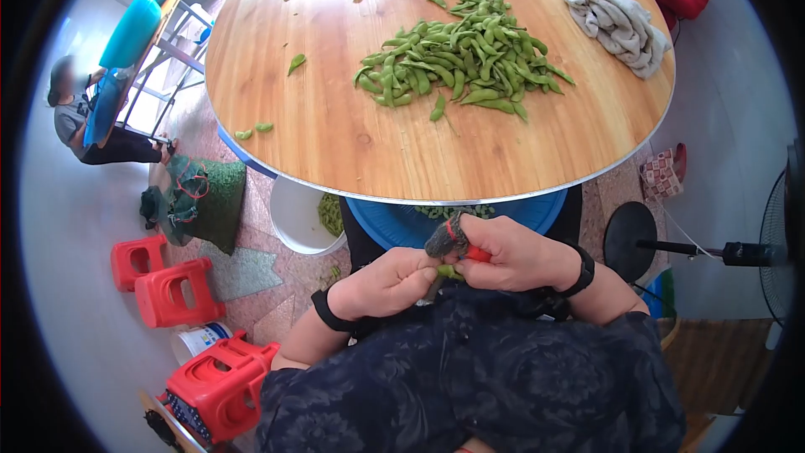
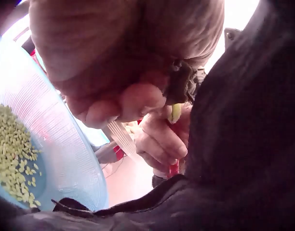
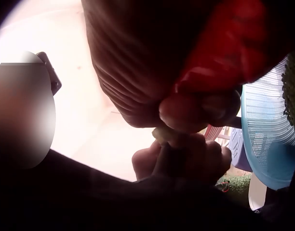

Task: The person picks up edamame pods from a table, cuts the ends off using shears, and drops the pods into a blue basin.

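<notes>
Both hands meet in front of the person's dark patterned shirt, above the near side of a blue basin (image 1: 369, 222). Fingers of the left hand (image 1: 392, 282) pinch a green soybean pod (image 1: 449, 272), which peeks out between the two hands. The right hand (image 1: 524, 253) grips the same pod from the other side. On the right hand, a dark cover (image 1: 443, 239) with a red band sits on a finger, and a red wrapping (image 3: 229, 43) shows close under it. Dark material (image 2: 181, 84) also shows at the left fingertips. Shelled beans (image 2: 12, 154) lie in the basin.
A heap of pods (image 1: 461, 63) lies on the round wooden table (image 1: 293, 130), with a grey cloth (image 1: 616, 21) at right. A white bucket (image 1: 289, 218), red stools (image 1: 180, 294) and a green sack (image 1: 214, 201) stand left. A fan (image 1: 771, 243) stands right. Other people are around.
</notes>
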{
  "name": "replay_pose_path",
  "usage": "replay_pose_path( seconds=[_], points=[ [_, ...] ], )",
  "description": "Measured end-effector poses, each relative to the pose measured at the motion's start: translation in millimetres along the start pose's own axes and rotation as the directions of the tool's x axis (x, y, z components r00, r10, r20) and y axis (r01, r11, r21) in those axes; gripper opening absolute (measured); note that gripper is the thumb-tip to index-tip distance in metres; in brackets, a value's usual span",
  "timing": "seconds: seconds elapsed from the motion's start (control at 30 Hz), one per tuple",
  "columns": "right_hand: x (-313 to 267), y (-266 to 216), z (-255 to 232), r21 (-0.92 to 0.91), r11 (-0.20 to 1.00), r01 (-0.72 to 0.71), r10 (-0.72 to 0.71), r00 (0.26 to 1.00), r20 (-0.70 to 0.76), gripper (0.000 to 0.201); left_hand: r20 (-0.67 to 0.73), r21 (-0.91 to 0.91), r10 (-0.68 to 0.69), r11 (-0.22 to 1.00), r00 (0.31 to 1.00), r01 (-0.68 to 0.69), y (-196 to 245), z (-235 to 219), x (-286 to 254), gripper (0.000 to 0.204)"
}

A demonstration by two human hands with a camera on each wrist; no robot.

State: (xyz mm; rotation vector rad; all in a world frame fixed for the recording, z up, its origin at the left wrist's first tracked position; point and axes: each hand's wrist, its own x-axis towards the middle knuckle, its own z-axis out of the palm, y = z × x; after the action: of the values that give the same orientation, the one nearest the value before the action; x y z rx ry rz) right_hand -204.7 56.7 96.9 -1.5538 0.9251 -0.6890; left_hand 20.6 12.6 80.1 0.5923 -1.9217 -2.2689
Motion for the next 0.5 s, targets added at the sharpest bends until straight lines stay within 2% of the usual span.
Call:
replay_pose_path(
  seconds=[0.03,0.07,0.1,0.13,0.17,0.2,0.27,0.3,0.37,0.4,0.43,0.47,0.5],
  points=[
    [0.4,1.3,0.7,0.038,0.998,0.051,-0.051,0.999,0.002,0.013,0.003,0.126,0.035,0.991,0.999,-0.035,0.4,-0.4,0.0,0.021],
    [0.5,2.0,0.6,0.074,0.992,0.102,-0.103,0.995,0.005,0.013,0.009,0.126,0.035,0.991,0.999,-0.036,-0.8,0.5,3.8,0.021],
    [-0.6,2.4,0.2,0.076,0.992,0.099,-0.099,0.995,0.004,0.013,-0.017,0.379,0.269,0.893,0.963,-0.242,-2.5,3.6,9.4,0.014],
    [-1.9,2.9,-1.2,0.207,0.978,-0.023,0.009,0.998,0.066,0.013,0.015,0.606,0.488,0.69,0.873,-0.396,-2.2,5.9,13.3,0.013],
    [-2.5,2.9,-2.3,0.324,0.934,-0.149,0.108,0.984,0.143,0.013,0.028,0.715,0.479,0.604,0.877,-0.353,1.6,7.9,12.0,0.018],
    [-2.7,2.3,-2.4,0.322,0.934,-0.153,0.11,0.983,0.146,0.013,0.025,0.714,0.481,0.605,0.876,-0.353,7.3,9.9,10.4,0.018],
    [-3.1,0.1,-3.2,0.425,0.88,-0.212,0.146,0.972,0.183,0.013,0.078,0.881,0.519,0.365,0.851,-0.303,14.8,11.4,8.6,0.016],
    [-2.4,-1.8,-3.3,0.426,0.88,-0.212,0.146,0.972,0.182,0.013,0.079,0.881,0.518,0.364,0.851,-0.303,14.5,11.1,8.8,0.016],
    [-0.2,-5.0,-1.8,0.448,0.869,-0.211,0.178,0.977,0.116,0.01,0.046,0.933,0.594,0.261,0.803,-0.246,12.2,10.1,9.0,0.011],
    [0.9,0.1,1.5,0.45,0.869,-0.205,0.173,0.978,0.113,0.01,0.049,0.935,0.591,0.256,0.805,-0.245,9.6,9.3,9.6,0.011],
    [2.8,9.1,7.1,0.228,0.973,0.03,-0.02,0.999,-0.047,0.01,-0.096,0.82,0.54,0.519,0.836,-0.241,5.2,8.3,10.4,0.008],
    [4.5,13.9,10.9,-0.039,0.97,0.241,-0.244,0.958,-0.151,0.011,-0.224,0.637,0.452,0.738,0.864,-0.221,-0.4,7.4,10.9,0.005],
    [3.8,8.9,11.1,-0.041,0.984,0.175,-0.179,0.974,-0.141,0.015,-0.296,0.328,0.268,0.93,0.917,-0.166,-3.2,10.0,9.7,0.009]
  ],
)
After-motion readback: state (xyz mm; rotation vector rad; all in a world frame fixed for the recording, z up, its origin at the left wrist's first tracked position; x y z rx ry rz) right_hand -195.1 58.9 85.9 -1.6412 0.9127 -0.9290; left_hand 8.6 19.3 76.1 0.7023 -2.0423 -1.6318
